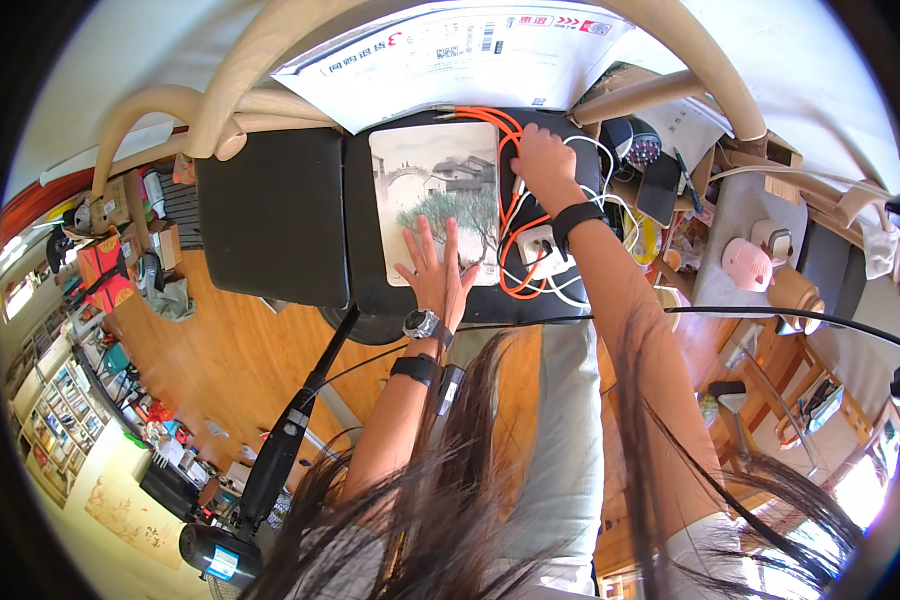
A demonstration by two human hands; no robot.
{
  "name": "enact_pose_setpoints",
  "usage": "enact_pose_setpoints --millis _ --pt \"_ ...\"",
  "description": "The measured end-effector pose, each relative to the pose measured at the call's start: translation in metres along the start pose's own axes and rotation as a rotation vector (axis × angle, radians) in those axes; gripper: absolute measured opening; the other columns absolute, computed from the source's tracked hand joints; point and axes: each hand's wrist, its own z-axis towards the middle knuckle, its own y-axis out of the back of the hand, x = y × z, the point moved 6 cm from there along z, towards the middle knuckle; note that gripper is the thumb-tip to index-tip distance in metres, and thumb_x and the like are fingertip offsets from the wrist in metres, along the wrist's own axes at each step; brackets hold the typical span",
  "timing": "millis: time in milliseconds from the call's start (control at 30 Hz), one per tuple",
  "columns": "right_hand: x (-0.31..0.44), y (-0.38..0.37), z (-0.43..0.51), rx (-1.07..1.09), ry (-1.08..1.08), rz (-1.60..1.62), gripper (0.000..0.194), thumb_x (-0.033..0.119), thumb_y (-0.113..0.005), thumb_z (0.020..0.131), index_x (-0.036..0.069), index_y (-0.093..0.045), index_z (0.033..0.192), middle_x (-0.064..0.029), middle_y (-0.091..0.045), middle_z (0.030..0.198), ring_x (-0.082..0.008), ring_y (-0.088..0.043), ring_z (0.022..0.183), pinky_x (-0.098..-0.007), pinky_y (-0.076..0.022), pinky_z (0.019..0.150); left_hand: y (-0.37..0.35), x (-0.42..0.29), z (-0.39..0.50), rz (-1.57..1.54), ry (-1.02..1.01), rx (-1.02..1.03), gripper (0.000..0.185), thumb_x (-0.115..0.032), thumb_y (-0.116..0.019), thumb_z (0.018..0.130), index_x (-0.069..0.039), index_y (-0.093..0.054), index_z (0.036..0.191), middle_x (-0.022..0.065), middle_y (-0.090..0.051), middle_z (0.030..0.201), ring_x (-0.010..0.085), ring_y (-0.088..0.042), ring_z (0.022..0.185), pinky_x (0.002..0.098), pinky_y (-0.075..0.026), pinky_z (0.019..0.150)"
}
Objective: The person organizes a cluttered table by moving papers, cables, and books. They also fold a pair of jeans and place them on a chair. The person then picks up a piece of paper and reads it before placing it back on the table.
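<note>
My left hand (436, 274) lies with spread fingers on a notebook (431, 169) whose cover bears an ink-style picture of a bridge, houses and a willow. The notebook rests on a black padded seat (465, 306). At its right, my right hand (546, 166) is closed around an orange cable (504, 120), which runs in loops along the notebook's side. Below that hand is a white power adapter or socket block (544, 247) with plugs in it. White cables (613, 196) tangle beside it. The fingertips of my right hand are partly hidden.
A second black cushion (274, 217) adjoins at left. Bent wooden chair arms (232, 75) and a white printed bag (450, 67) stand beyond. To the right are a hairbrush (643, 148), a dark phone (658, 191) and a pen (688, 180). A black pole (285, 442) rises at lower left.
</note>
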Motion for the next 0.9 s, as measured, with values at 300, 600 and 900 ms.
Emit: enact_pose_setpoints --millis 300,600,900 --pt "0.0 0.063 -0.068 -0.242 0.153 0.271 0.018 0.017 -0.056 0.075 0.003 -0.05 0.085 -0.0192 -0.061 0.077 -0.0399 -0.06 0.074 -0.0488 -0.0476 0.066 0.023 -0.008 0.01 -0.182 0.06 0.032 0.078 -0.022 -0.072 0.072 -0.014 -0.03 0.138 0.0192 -0.019 0.144 0.0465 -0.018 0.13 0.0636 -0.028 0.096" --pt "0.065 0.066 -0.149 -0.148 0.533 0.609 0.021 -0.001 -0.059 0.063 0.004 -0.057 0.084 -0.0139 -0.058 0.076 -0.0301 -0.058 0.081 -0.0398 -0.0465 0.071 0.066 -0.04 0.022 -1.72 -0.221 0.592 0.081 -0.009 -0.068 0.077 -0.013 -0.021 0.142 0.0133 -0.028 0.144 0.0226 -0.035 0.128 0.0358 -0.035 0.1" --pt "0.119 -0.027 -0.131 0.001 0.506 0.283 0.014 0.01 -0.061 0.068 0.004 -0.063 0.081 -0.0077 -0.059 0.087 -0.0259 -0.054 0.094 -0.0361 -0.0462 0.076 -0.033 0.073 -0.026 -2.143 1.03 0.088 0.016 -0.015 -0.055 0.089 -0.005 -0.055 0.103 0.0064 -0.061 0.099 0.0174 -0.057 0.091 0.032 -0.046 0.078"
